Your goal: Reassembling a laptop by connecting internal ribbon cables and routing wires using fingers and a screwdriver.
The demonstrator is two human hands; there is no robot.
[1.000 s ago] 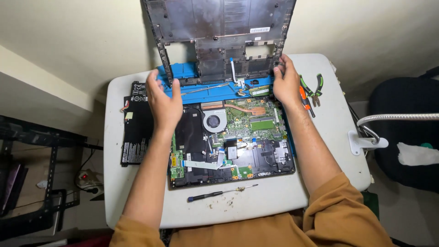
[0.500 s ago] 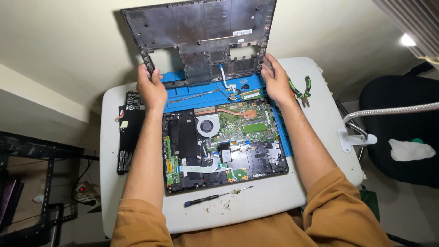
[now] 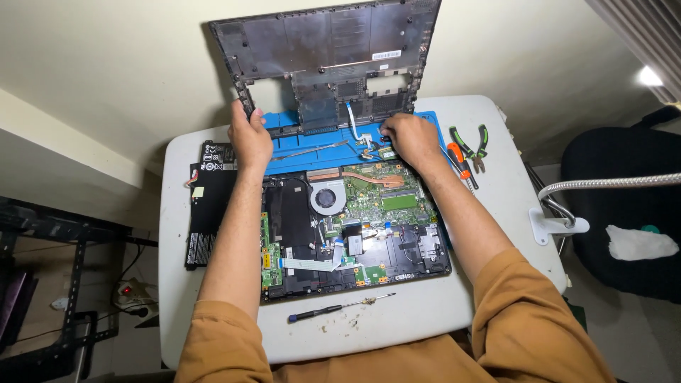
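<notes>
On a small white table under the head camera sits an opened laptop, and the largest thing in hand is its dark bottom cover, a wide, thin plastic panel tipped up on its far edge so that it stands nearly upright over the far end of the table. It looks light but flexible and easy to crack at its cut-outs and clips, so it is best held by the two side edges near the lower corners rather than by the thin bridges around the openings. Nearer, the laptop base lies flat with its circuit board, round fan and copper heat pipe exposed; these parts are fragile and not a place to press. A blue work mat shows beyond the base, under the cover's lower edge. To the left, a flat black battery pack lies at the table's edge. The left hand is closed around the cover's lower left corner, holding it up. The right hand rests on the mat near the cover's lower right corner, fingers bent over small loose parts; whether it grips anything I cannot tell. Green-handled pliers lie to the right, and a slim screwdriver lies near.
</notes>
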